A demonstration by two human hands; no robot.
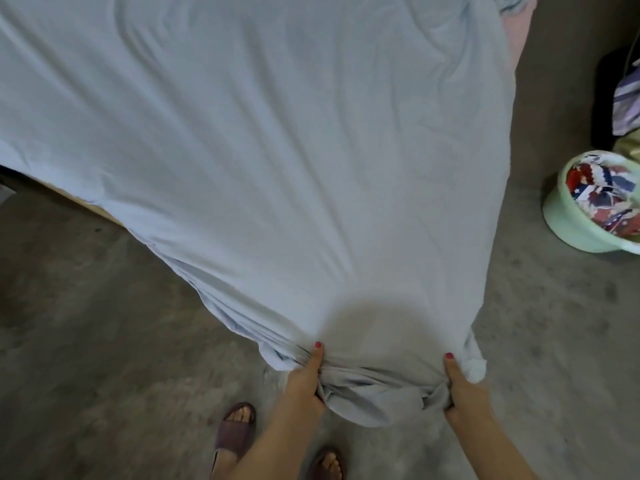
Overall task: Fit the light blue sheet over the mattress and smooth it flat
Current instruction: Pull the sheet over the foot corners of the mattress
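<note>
1. I see the light blue sheet (277, 150) spread over the bed, with long wrinkles running down to its near end, which hangs out over the gray floor (86, 323)
2. A green tub (575, 230) full of colored cloth sits on the floor to the right, apart from the sheet
3. My left hand (304, 379) squeezes a bunch of the sheet's near edge
4. My right hand (464, 389) squeezes another bunch just beside it
</note>
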